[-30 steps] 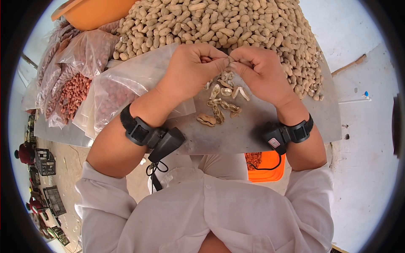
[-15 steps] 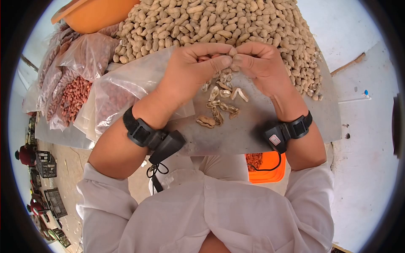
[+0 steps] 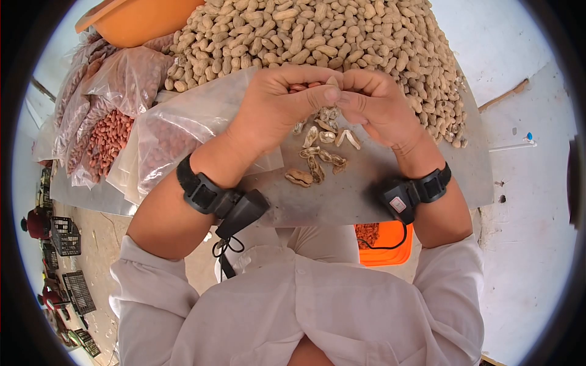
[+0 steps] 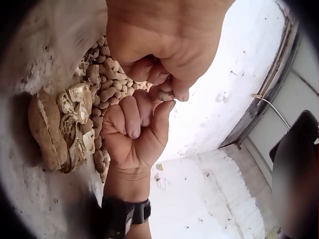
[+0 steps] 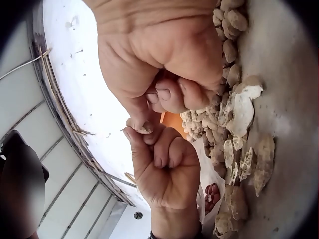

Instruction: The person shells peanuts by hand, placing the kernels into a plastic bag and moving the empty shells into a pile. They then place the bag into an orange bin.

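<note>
At the foot of the peanut pile, my left hand and right hand meet fingertip to fingertip. Thumb and forefinger of each pinch a peanut in its shell, also seen as a pale bit of shell in the left wrist view. Several reddish shelled kernels sit within the curled fingers of my left hand. The right hand's other fingers are folded toward its palm. Below the hands, broken peanut shells lie on the metal tabletop, with one fuller-looking pod nearest me.
A large heap of unshelled peanuts covers the table's far side. Plastic bags of red kernels and an orange basin stand to the left. Under the table edge is an orange container. A white wall rises at right.
The peanut came up between the fingertips and showed more half a second ago; now the right fingers cover part of it. The hands have shifted only slightly, and the shells on the table are unchanged.
</note>
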A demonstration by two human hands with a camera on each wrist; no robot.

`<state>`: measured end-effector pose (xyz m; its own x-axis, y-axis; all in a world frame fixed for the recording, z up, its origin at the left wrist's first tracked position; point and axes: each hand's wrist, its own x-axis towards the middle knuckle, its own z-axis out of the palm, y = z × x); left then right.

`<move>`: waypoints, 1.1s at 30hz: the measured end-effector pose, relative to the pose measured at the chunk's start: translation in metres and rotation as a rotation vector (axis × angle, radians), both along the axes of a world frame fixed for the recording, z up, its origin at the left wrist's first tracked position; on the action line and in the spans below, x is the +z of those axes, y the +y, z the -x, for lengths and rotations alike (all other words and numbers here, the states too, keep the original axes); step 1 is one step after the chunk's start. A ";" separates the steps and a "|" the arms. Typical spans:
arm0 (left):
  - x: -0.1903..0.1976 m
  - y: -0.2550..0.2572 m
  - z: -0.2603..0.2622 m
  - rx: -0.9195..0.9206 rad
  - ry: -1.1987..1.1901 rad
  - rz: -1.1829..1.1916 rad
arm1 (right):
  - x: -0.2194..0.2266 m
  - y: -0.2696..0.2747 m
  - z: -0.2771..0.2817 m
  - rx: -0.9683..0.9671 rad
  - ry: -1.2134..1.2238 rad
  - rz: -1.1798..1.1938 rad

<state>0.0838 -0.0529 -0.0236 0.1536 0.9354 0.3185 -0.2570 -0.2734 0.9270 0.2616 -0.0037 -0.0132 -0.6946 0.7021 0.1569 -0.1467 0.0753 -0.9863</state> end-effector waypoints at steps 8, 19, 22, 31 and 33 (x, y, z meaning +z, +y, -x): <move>0.006 -0.003 0.005 -0.003 0.100 -0.024 | 0.000 -0.004 0.006 0.035 0.125 0.031; -0.006 -0.003 -0.003 0.048 0.108 -0.113 | -0.008 -0.012 0.011 -0.133 0.066 -0.239; -0.006 -0.003 -0.002 0.041 0.094 -0.071 | -0.008 -0.015 0.017 -0.168 0.124 -0.207; -0.006 0.003 0.000 -0.018 -0.160 0.032 | -0.005 -0.008 0.013 -0.059 0.180 0.085; -0.004 0.002 -0.004 0.025 -0.155 0.042 | -0.006 -0.006 0.010 -0.043 0.172 0.085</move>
<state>0.0874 -0.0511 -0.0275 0.0817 0.9512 0.2975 -0.3913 -0.2439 0.8874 0.2512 -0.0095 -0.0192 -0.6316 0.7465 0.2095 -0.3121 0.0026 -0.9501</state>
